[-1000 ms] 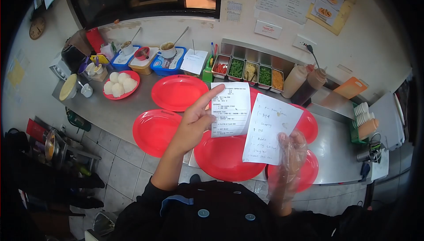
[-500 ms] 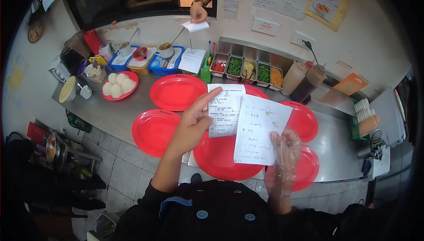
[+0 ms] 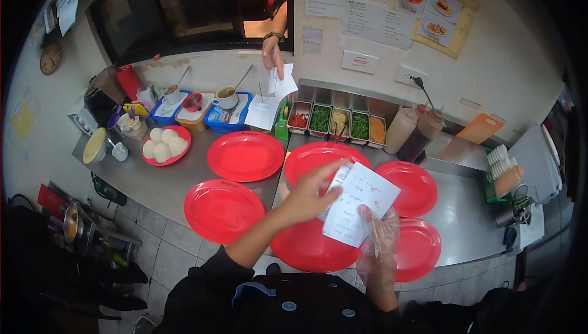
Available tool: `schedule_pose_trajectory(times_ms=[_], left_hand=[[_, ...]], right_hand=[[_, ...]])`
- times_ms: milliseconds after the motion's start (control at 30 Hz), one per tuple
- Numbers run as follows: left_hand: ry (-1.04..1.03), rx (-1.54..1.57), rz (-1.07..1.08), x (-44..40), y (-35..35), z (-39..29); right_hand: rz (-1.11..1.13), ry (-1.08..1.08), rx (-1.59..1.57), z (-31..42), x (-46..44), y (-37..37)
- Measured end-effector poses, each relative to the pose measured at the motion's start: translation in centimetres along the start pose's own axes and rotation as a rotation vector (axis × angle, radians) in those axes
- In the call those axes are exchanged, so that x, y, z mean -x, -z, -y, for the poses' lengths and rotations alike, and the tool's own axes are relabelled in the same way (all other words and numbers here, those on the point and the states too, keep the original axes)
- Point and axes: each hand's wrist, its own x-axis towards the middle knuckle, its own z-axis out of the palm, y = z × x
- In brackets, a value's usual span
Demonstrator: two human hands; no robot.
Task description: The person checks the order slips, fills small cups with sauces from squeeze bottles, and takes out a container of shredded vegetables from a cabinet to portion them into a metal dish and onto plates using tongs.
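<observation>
White slip (image 3: 365, 202), handwritten, tilted (printed receipt (image 3: 339, 180) behind), pinched in gloved right grip (image 3: 380, 236), receipt in left grip's (image 3: 308, 195) pinch.

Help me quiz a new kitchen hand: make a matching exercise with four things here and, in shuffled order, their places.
Things
1. Handwritten slip
2. White mounds
3. Bottles
4. Clock

Places
A. On the wall at far left
B. Just right of the food trays
C. In the right hand
D. On a red plate

Right pairs: 1-C, 2-D, 3-B, 4-A
</observation>
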Motion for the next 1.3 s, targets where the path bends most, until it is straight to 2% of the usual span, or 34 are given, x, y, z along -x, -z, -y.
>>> schedule_pose_trajectory(times_ms=[33, 100, 167, 200, 233, 267, 333, 367, 433, 567, 667, 767, 833, 900, 967, 1033, 1067, 1133, 1300], left_hand=[[0.027, 0.028, -0.029, -1.3, 0.7, -0.1], [-0.046, 0.060, -0.420, -5.3, 5.2, 3.3], [-0.104, -0.054, -0.900, -9.6, 10.3, 6.4], [0.066, 0.228, -0.912, -11.2, 12.0, 6.3], [0.237, 0.511, -0.910, -12.6, 13.2, 6.2], [0.236, 0.512, -0.910, -13.6, 14.1, 6.7], [0.260, 0.976, -0.550, -15.3, 15.7, 8.6], [0.260, 0.976, -0.550, -16.1, 16.4, 9.8], [0.057, 0.856, -0.583, -16.7, 17.1, 11.8], [0.100, 0.769, -0.684, -14.1, 15.9, 10.0], [0.166, 0.589, -0.659, -11.7, 14.9, 10.4], [0.155, 0.445, -0.684, -8.9, 12.2, 10.3], [0.128, 0.440, -0.679, -7.2, 10.9, 10.6], [0.117, 0.386, -0.685, -5.5, 9.3, 10.5], [0.128, 0.467, -0.615, -3.6, 6.7, 8.4], [0.325, 0.621, -0.473, -1.7, 4.1, 7.4], [0.305, 0.659, -0.456, -1.1, 2.5, 7.0], [0.309, 0.650, -0.424, 0.1, -0.1, 5.6], [0.288, 0.433, -0.372, 1.8, -2.3, 5.3]], right_hand=[[-0.038, 0.077, 0.021, 0.0, -0.2, 0.3], [-0.072, 0.097, 0.006, 0.7, 0.0, 0.8], [-0.112, 0.111, -0.010, 0.5, 0.3, 1.7], [-0.150, 0.101, 0.007, 0.1, 0.3, 2.1], [-0.187, 0.091, 0.026, -0.1, 0.3, 2.4], [-0.186, 0.093, 0.026, 0.0, 0.4, 2.1], [-0.195, 0.149, 0.001, 0.6, 0.8, 1.3], [-0.195, 0.150, 0.000, 0.7, 0.8, 1.4], [-0.170, 0.021, -0.013, 0.6, 1.0, 1.9], [-0.220, -0.005, 0.006, -0.3, 1.0, 2.1], [-0.260, 0.111, -0.006, -0.3, 0.9, 1.3], [-0.199, 0.109, 0.035, -0.3, 0.5, 1.3], [-0.066, 0.000, 0.053, 0.6, 0.8, 0.7], [-0.011, -0.061, 0.059, -1.4, -0.6, 2.3], [0.042, -0.116, 0.065, -3.8, -1.9, 2.8], [0.156, -0.159, -0.249, -5.4, -2.5, 2.0], [0.148, -0.161, -0.246, -5.9, -2.7, 1.3], [0.112, -0.208, -0.472, -6.6, -3.0, 0.0], [0.047, -0.126, -0.492, -5.3, -3.8, -1.1]])
